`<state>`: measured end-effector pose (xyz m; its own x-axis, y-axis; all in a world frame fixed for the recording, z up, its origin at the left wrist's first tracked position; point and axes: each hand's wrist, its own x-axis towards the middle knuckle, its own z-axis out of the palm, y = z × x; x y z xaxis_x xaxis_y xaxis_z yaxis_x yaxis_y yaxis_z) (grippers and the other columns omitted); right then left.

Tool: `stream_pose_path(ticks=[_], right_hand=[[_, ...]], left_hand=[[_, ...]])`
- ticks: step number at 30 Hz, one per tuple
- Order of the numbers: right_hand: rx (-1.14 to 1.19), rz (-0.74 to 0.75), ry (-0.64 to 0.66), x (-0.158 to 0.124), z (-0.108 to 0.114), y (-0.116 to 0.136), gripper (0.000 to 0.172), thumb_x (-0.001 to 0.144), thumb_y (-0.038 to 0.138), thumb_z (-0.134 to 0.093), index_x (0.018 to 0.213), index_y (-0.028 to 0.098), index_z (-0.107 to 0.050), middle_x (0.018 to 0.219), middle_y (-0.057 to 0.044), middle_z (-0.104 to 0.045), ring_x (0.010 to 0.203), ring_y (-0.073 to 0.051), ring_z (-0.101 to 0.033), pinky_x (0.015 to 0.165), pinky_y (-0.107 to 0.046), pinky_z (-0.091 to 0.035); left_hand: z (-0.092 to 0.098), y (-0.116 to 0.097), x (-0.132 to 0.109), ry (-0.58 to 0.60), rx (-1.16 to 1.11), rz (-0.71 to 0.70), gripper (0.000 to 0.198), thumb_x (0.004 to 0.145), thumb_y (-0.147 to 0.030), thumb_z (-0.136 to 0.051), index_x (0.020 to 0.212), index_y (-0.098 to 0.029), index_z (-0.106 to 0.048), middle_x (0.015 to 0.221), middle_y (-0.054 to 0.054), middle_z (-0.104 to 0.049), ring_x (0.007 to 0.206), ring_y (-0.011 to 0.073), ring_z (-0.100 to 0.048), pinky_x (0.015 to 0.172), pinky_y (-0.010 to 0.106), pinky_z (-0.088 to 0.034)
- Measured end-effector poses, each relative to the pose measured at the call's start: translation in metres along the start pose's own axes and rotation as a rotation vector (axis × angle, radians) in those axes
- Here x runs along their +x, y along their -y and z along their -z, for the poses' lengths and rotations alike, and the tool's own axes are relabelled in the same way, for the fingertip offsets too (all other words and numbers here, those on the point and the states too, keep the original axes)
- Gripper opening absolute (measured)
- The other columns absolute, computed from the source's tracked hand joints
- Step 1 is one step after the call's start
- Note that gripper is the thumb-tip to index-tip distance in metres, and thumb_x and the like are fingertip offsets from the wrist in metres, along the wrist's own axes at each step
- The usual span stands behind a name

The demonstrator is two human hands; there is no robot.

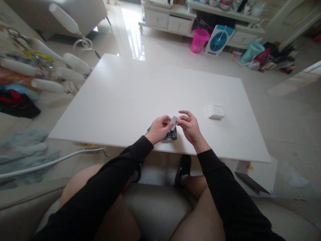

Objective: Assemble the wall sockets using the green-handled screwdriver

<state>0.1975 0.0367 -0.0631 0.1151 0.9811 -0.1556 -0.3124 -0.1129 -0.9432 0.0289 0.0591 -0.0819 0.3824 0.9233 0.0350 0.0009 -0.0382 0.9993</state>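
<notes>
A small white rectangular piece is pinched in my left hand, close to the table's near edge. My right hand has its thumb and index finger at the piece's right side, its other fingers partly spread. Under the hands a dark tray or box with small items in it lies on the white table; my left hand hides part of it. Something green shows beside my left hand, mostly covered. To the right stands a white socket box with a socket face.
Beyond the table are a pink basket, a blue and white fan and a white cabinet. A lamp with white arms stands at the table's left. My knees are below the near edge.
</notes>
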Motion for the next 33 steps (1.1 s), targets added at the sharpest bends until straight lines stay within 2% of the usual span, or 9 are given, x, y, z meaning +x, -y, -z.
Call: stream_pose_path(ticks=[7, 14, 24, 29, 33], right_hand=[[-0.048, 0.037, 0.005, 0.0012, 0.0029, -0.0018, 0.054, 0.059, 0.033, -0.094, 0.104, 0.025, -0.065, 0.075, 0.008, -0.070, 0.068, -0.011, -0.061, 0.076, -0.030, -0.053], [-0.083, 0.073, -0.007, 0.0023, 0.0010, -0.0057, 0.056, 0.063, 0.038, -0.094, 0.107, 0.027, -0.062, 0.077, 0.008, -0.068, 0.069, -0.011, -0.061, 0.075, -0.030, -0.052], [-0.130, 0.174, -0.072, 0.0011, -0.0020, -0.0042, 0.046, 0.062, 0.035, -0.092, 0.097, 0.026, -0.063, 0.068, 0.009, -0.062, 0.060, -0.010, -0.054, 0.060, -0.025, -0.047], [-0.270, 0.263, -0.144, -0.0009, -0.0034, -0.0043, 0.036, 0.070, 0.043, -0.089, 0.092, 0.024, -0.067, 0.076, 0.003, -0.069, 0.064, -0.013, -0.060, 0.060, -0.029, -0.053], [-0.357, 0.302, -0.145, -0.0013, -0.0016, -0.0042, 0.030, 0.074, 0.047, -0.087, 0.084, 0.023, -0.071, 0.076, 0.000, -0.071, 0.064, -0.014, -0.062, 0.061, -0.031, -0.056]], left_hand=[[-0.0003, -0.0025, -0.0015, 0.008, 0.000, 0.011, 0.029, 0.088, -0.045, -0.076, 0.086, -0.018, -0.065, 0.070, 0.001, -0.070, 0.065, 0.0142, -0.067, 0.063, 0.025, -0.051], [-0.0003, -0.0062, -0.0022, -0.015, 0.106, -0.060, 0.028, 0.091, -0.045, -0.072, 0.086, -0.019, -0.065, 0.070, 0.000, -0.068, 0.062, 0.0132, -0.063, 0.061, 0.025, -0.048], [-0.0007, -0.0072, -0.0038, 0.017, 0.153, -0.076, 0.020, 0.092, -0.038, -0.069, 0.086, -0.019, -0.065, 0.070, 0.000, -0.066, 0.062, 0.0129, -0.059, 0.062, 0.025, -0.045], [-0.0021, -0.0065, -0.0015, -0.006, 0.124, -0.050, 0.018, 0.090, -0.037, -0.069, 0.087, -0.019, -0.065, 0.071, 0.000, -0.067, 0.064, 0.0135, -0.061, 0.062, 0.025, -0.046], [-0.0023, -0.0061, -0.0010, -0.020, 0.108, -0.036, 0.017, 0.089, -0.035, -0.070, 0.086, -0.019, -0.065, 0.068, -0.001, -0.066, 0.062, 0.0135, -0.061, 0.061, 0.025, -0.046]])
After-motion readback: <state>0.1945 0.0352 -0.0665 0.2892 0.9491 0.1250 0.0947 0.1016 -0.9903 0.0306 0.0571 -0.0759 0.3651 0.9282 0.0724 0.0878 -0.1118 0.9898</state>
